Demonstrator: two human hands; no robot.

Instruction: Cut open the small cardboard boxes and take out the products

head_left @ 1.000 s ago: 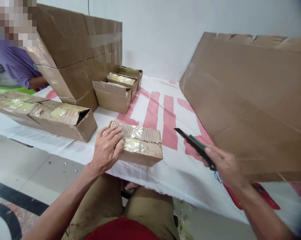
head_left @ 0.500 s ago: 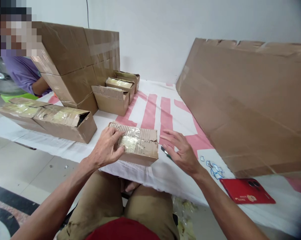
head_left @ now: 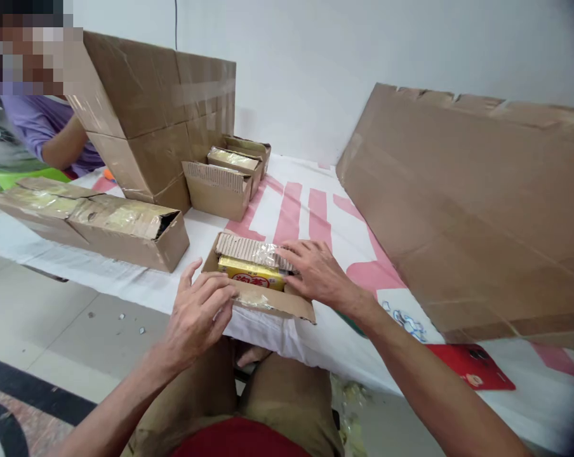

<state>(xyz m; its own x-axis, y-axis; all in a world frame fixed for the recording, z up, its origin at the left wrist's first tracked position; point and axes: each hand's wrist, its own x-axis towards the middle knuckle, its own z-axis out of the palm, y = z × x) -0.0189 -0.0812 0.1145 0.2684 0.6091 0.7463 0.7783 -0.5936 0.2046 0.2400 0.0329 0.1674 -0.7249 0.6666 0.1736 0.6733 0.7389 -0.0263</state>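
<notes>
A small cardboard box (head_left: 272, 306) lies in front of me at the table's near edge, its two long top flaps parted. Inside, a yellow package (head_left: 253, 270) with red lettering shows through the gap. My left hand (head_left: 204, 311) rests its fingertips at the left part of the front flap, thumb raised and fingers apart. Over the right end of the box, my right hand (head_left: 318, 273) has its fingers on the corrugated back flap (head_left: 244, 247) and its thumb lower, inside the opening. A green-handled tool (head_left: 351, 322) lies mostly hidden under my right forearm.
Two closed long boxes (head_left: 120, 222) stand at left, with stacked large cartons (head_left: 153, 120) behind. Several small boxes (head_left: 218, 190) sit beside the stack. A big cardboard panel (head_left: 458, 222) leans at right, near a red phone (head_left: 477, 368) and blue-edged scraps (head_left: 406, 324). Another person's purple sleeve (head_left: 39, 124) shows far left.
The box's top flaps have come apart, exposing the yellow package. My right hand has moved left onto the box, and my left hand has shifted down to the front flap.
</notes>
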